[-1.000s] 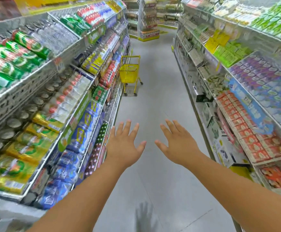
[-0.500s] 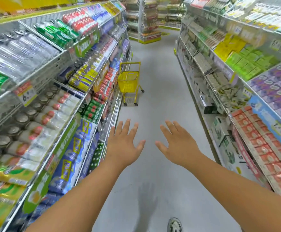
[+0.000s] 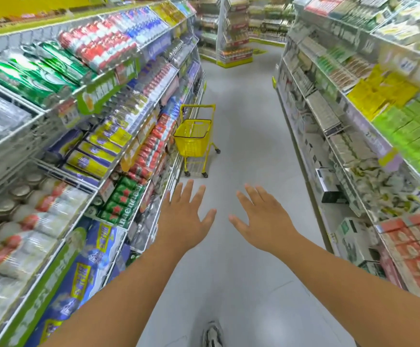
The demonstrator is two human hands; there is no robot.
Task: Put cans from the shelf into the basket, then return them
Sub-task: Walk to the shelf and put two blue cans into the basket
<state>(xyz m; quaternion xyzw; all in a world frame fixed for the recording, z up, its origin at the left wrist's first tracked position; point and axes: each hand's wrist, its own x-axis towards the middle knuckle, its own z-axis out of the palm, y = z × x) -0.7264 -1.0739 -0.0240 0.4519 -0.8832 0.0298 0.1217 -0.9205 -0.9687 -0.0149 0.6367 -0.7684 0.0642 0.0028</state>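
A yellow basket [image 3: 193, 136] sits on a small yellow wheeled cart ahead in the aisle, beside the left shelving. It looks empty. Cans fill the left shelves: green cans [image 3: 122, 199] at mid height, red cans [image 3: 151, 151] beyond them, more green and red cans on the top shelf. My left hand [image 3: 186, 221] and my right hand [image 3: 264, 221] are stretched out over the floor with fingers spread, holding nothing. Both hands are well short of the basket.
Shelving [image 3: 354, 136] with boxed goods lines the right side of the aisle. The grey floor [image 3: 244, 116] runs between the two rows toward an end display [image 3: 234, 53]. My shoe [image 3: 212, 334] shows at the bottom edge.
I have walked forward along the aisle; the basket is nearer and the left shelves have slid past. Both hands stay spread and empty.
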